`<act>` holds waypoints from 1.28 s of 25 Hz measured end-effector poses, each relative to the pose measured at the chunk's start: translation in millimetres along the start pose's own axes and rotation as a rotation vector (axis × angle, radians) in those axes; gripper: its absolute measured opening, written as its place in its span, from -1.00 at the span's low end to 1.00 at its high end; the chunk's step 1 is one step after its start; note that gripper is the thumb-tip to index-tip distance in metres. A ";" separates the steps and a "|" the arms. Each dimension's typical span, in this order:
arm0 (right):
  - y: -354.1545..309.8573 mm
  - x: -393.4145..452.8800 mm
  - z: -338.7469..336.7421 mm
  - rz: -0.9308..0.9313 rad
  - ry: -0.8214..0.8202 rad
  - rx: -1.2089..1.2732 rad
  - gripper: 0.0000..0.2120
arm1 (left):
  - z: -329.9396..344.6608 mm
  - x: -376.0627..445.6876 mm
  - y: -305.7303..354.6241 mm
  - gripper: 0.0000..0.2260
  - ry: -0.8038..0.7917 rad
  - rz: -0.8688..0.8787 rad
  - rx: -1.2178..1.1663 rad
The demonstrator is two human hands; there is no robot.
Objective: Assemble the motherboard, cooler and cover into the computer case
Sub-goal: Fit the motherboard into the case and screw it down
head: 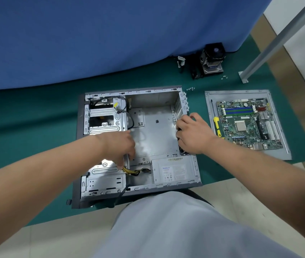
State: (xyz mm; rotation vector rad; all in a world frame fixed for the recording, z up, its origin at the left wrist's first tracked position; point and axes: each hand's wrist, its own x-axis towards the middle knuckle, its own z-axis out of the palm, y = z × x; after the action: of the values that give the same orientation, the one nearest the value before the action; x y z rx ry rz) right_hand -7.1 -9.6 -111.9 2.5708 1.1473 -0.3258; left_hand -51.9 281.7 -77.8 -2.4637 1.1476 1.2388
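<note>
Both hands work inside the open grey metal computer case [155, 127]: left hand [121, 148] pinches yellow-black power cables [135, 171], right hand [192, 133] grips its rear wall. Green motherboard [248, 121] waits aside (cables left loose could snag it).

Head cam, single view; wide-angle, edges bowed. Worn on person's head, looks fwd and steeply down over own torso and both forearms, which enter from bottom corners. Near range: left hand [121, 146] and right hand [192, 135] sit mid-frame over open computer case [157, 127] on green mat [36, 118]. Frame ctr approx. case floor. Top of frame reaches blue cloth [92, 34]; cooler [212, 58] at upper right. Right side takes in motherboard [248, 123] on cover [209, 101], beyond it a metal post [282, 38]. No 2nd view, so no shared area.
</note>
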 end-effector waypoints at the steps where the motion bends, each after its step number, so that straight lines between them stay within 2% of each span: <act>1: 0.2 0.5 1.2 0.003 0.005 0.006 -0.57 | 0.7 -1.1 -2.2 -0.57 0.003 -0.003 0.000; 5: 2.4 -3.1 8.2 0.009 0.030 0.076 -0.55 | -0.7 -1.7 -4.2 -0.63 0.006 -0.019 -0.138; 7: 4.2 -2.9 9.0 0.017 0.007 0.138 -0.52 | -14.3 4.4 -11.7 -0.74 0.106 -0.056 -0.288; 9: 7.8 0.5 6.4 -0.012 -0.033 0.234 -0.49 | -34.2 15.3 -23.6 -0.82 0.347 -0.091 -0.467; 12: 32.3 2.6 -3.4 -0.024 0.004 0.493 -0.53 | -65.7 44.8 -50.8 -0.85 0.868 -0.170 -0.568; 14: 63.2 2.9 -4.7 0.101 0.122 0.644 -0.58 | -81.3 69.8 -70.9 -0.84 1.007 -0.316 -0.618; 15: 81.0 3.2 -3.2 0.192 0.153 0.701 -0.60 | -87.1 82.0 -79.4 -0.84 0.998 -0.401 -0.672; 17: 117.0 6.6 4.6 0.366 0.122 0.811 -0.62 | -97.5 107.1 -91.0 -0.78 0.860 -0.584 -0.735; 19: 143.9 12.3 18.0 0.483 0.042 0.875 -0.63 | -103.7 126.3 -96.4 -0.61 0.679 -0.756 -0.694; 21: 162.7 25.2 33.2 0.537 -0.011 0.905 -0.65 | -108.1 139.1 -100.4 -0.52 0.604 -0.850 -0.636; 25: 194.3 81.7 51.1 0.589 -0.061 0.905 -0.64 | -106.2 148.5 -103.8 -0.51 0.659 -0.912 -0.429; 30: 238.4 177.5 59.9 0.764 -0.017 0.875 -0.61 | -101.6 153.5 -102.7 -0.62 0.702 -0.953 -0.366; 32: 245.3 201.4 69.4 0.772 -0.016 0.866 -0.56 | -97.6 155.4 -104.5 -0.62 0.737 -0.954 -0.328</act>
State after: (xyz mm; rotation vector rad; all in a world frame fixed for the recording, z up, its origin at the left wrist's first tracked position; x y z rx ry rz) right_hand 303.5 -52.9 -196.8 3.4478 -0.1441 -0.7550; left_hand 137.8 223.0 -149.4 -3.1406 -0.2953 0.2406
